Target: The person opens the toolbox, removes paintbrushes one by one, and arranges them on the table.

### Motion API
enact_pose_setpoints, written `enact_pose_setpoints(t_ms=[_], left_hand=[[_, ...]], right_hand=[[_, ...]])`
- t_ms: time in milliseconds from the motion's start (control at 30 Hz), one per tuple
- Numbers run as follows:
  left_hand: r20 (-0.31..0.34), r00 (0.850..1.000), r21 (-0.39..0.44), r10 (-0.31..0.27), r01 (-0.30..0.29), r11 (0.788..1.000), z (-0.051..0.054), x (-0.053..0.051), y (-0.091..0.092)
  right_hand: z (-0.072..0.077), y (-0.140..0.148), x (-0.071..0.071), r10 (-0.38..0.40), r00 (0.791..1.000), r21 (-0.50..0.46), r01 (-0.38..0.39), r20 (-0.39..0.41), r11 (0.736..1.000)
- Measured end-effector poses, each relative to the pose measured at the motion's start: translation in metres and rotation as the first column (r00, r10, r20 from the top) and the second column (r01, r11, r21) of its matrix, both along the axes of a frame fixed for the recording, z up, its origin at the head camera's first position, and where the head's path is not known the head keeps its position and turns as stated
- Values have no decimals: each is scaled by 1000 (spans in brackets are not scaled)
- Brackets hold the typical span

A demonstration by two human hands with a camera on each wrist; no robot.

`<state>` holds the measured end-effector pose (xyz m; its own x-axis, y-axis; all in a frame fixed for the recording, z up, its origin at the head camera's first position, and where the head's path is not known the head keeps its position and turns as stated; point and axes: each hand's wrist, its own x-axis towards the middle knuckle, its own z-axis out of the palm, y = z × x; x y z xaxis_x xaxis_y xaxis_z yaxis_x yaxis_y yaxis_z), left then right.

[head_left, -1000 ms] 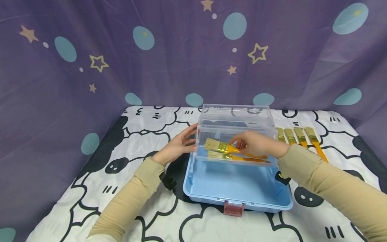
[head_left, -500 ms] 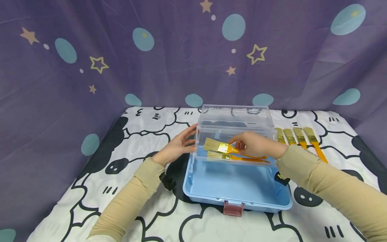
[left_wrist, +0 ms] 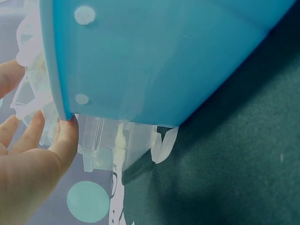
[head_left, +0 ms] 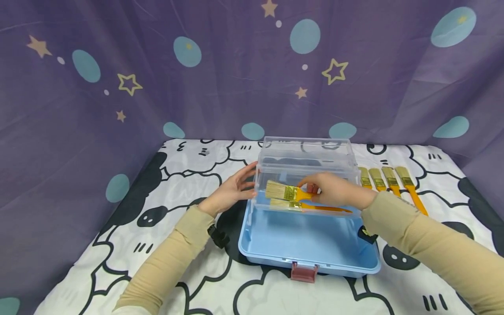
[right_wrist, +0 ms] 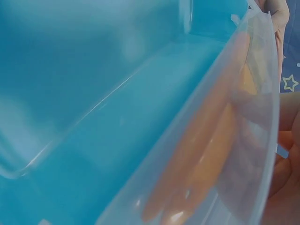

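Note:
My right hand (head_left: 334,190) pinches the orange handle of a flat paintbrush (head_left: 281,190) inside the clear tray (head_left: 271,209). A second paintbrush (head_left: 330,208) lies in that tray, just in front of the held one. In the right wrist view both orange handles (right_wrist: 201,164) show blurred through the tray wall. With fingers mostly straight, my left hand (head_left: 228,192) touches the left side of the tray; in the left wrist view a fingertip (left_wrist: 69,123) meets the rim of the blue box (left_wrist: 136,61). The box (head_left: 303,236) stands with its tray raised at the back.
Several more paintbrushes (head_left: 411,188) lie side by side to the right of the box. A clear lid (head_left: 307,148) stands up behind the tray. The pink latch (head_left: 304,272) hangs at the box's front. A sheep-print cloth (head_left: 212,288) covers the table.
My right hand has lowered the held paintbrush slightly in the tray, and its handle end is now hidden. The left hand has hardly moved.

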<state>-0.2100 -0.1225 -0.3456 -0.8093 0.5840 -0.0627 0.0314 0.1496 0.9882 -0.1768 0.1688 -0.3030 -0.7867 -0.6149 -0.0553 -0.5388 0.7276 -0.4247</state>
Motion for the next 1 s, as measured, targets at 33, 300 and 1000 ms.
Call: enact_pose_setpoints(t_ms=[33,300,1000], left_hand=[[0,1000,2,-1,1,1000,0,0,0],[2,1000,20,-12,12,1000,0,0,-1],[25,1000,17,-12,11,1000,-1,-1,-1]], right_hand=[[0,0,0,-2,1000,-8,1,-3,1000],[0,1,0,-8,1000,-30,7,-20,1000],[4,13,5,4,1000,-153,-8,-24,988]])
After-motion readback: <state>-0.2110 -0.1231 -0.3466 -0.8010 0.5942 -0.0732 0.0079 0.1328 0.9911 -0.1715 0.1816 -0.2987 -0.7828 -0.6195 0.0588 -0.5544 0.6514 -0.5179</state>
